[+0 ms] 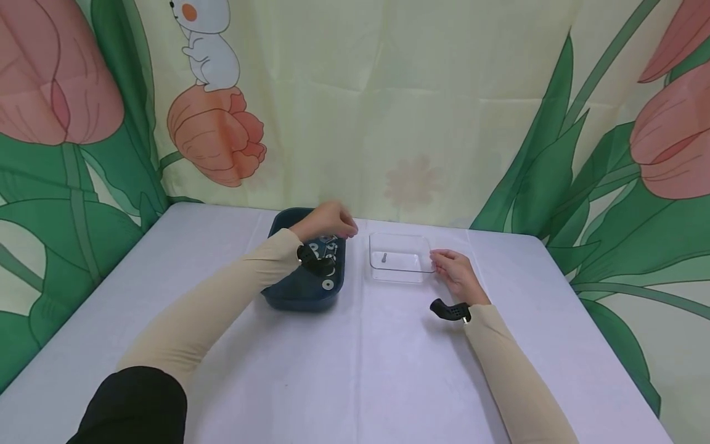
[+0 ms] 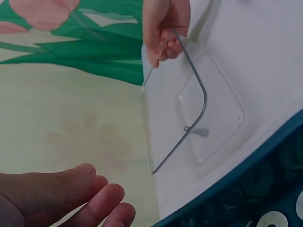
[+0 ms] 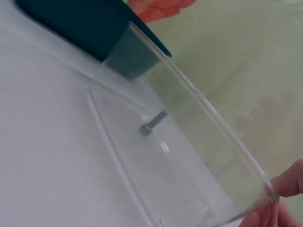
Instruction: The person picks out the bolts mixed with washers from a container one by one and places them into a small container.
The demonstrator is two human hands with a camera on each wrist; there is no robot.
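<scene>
My left hand hovers over the right rim of a dark blue tray. Its thumb and fingers are loosely bent, and nothing shows between them in the left wrist view. Inside the tray lie several washers and other small metal pieces, partly hidden by the left arm. To the right stands a clear plastic box, whose right-hand corner my right hand pinches between thumb and fingers. One grey bolt with a round head lies on the floor of this box.
A white cloth covers the table. Behind its far edge hangs a curtain printed with tulips and a white animal. A narrow strip of cloth separates the tray and the box. Black wrist cameras are strapped to both wrists.
</scene>
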